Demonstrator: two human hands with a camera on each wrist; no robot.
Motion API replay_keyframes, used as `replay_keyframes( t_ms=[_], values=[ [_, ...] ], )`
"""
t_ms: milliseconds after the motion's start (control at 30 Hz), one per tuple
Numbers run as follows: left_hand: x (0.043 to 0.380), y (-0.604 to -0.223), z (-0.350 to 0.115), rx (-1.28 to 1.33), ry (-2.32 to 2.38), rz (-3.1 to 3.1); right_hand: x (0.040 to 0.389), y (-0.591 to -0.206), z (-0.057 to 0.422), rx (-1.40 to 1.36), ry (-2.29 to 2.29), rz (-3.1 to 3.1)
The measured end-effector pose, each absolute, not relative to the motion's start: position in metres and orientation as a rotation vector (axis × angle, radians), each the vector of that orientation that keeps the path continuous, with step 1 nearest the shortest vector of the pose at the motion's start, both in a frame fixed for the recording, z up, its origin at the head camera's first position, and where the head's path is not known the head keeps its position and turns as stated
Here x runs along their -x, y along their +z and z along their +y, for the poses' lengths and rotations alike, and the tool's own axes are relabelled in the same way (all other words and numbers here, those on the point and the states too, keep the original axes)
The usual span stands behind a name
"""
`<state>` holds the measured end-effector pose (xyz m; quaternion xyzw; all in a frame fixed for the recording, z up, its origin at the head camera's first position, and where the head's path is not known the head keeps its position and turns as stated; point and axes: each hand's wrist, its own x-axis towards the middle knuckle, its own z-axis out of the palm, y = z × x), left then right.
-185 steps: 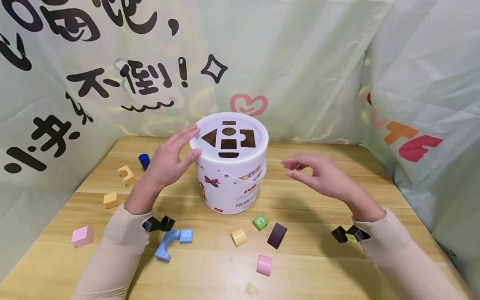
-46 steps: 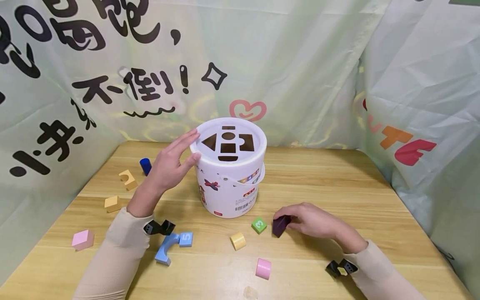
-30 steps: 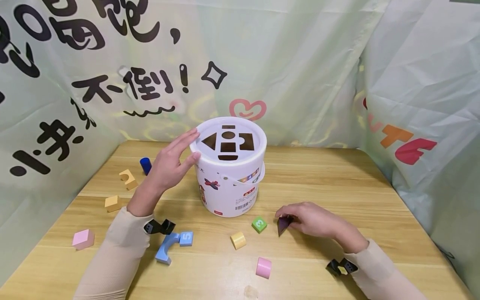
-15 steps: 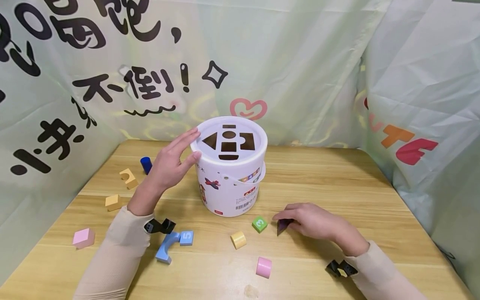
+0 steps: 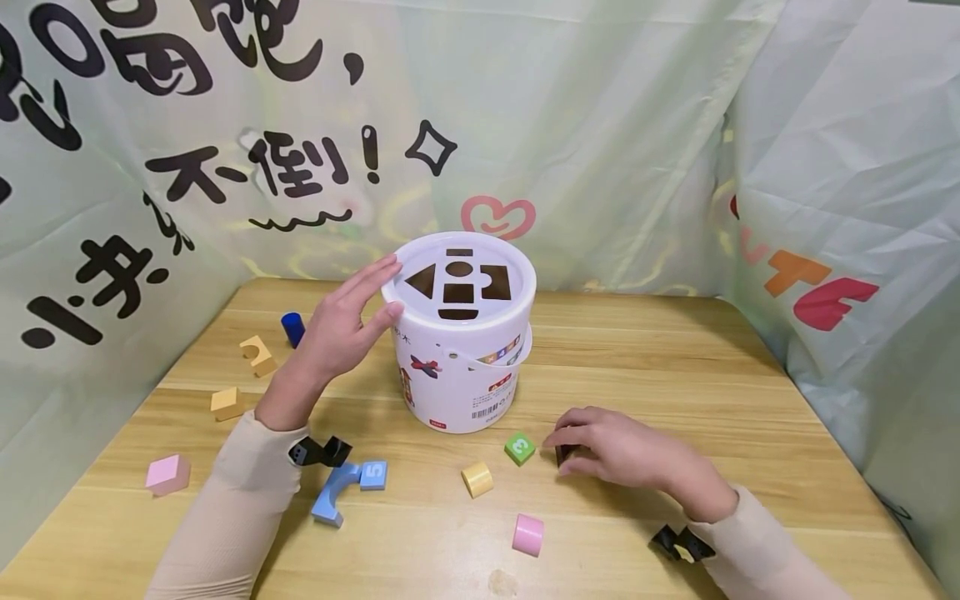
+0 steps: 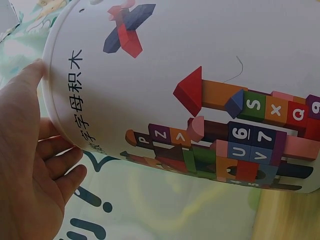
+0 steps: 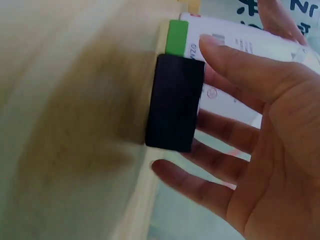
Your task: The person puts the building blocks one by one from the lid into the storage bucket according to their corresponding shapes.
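Observation:
My left hand (image 5: 341, 325) rests against the left side of the white bucket (image 5: 457, 367), fingertips and thumb at the rim of its lid. In the left wrist view the same hand (image 6: 35, 170) lies along the rim with relaxed fingers. The bucket's lid (image 5: 420, 250) has several shaped holes. My right hand (image 5: 618, 450) is low over the table around a dark purple block (image 5: 564, 452), mostly hidden in the head view. In the right wrist view the block (image 7: 175, 102) stands on the table, fingers behind it and the thumb (image 7: 215, 50) held away from it.
Near the right hand lie a green block (image 5: 520, 448), a yellow half-round block (image 5: 477, 480) and a pink one (image 5: 528, 534). Blue arch (image 5: 330, 496) and blue number block (image 5: 372, 475) sit by the left sleeve. Farther left are a pink block (image 5: 167, 475), yellow blocks (image 5: 227, 404) and a blue cylinder (image 5: 292, 329).
My right hand came down from beside the bucket to the purple block and turned it on the table; its thumb has since loosened from it. The left hand stays at the rim.

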<state>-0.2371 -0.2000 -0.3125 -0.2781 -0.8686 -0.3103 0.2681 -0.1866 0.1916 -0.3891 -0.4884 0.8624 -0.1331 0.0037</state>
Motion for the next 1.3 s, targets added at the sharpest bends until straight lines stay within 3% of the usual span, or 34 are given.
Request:
replay_keyframes(
  t_ms=[467, 700, 1300],
  values=[
    [0.236, -0.314, -0.202, 0.745, -0.834, -2.343, 0.183, -0.392, 0.184, 1.499, -0.405, 2.748],
    [0.236, -0.314, -0.201, 0.754, -0.82, -2.353, 0.182, -0.386, 0.185, 1.322, -0.482, 2.797],
    [0.236, -0.311, -0.201, 0.743, -0.808, -2.372, 0.194, -0.329, 0.188, 1.455, -0.556, 2.919]
  ],
)
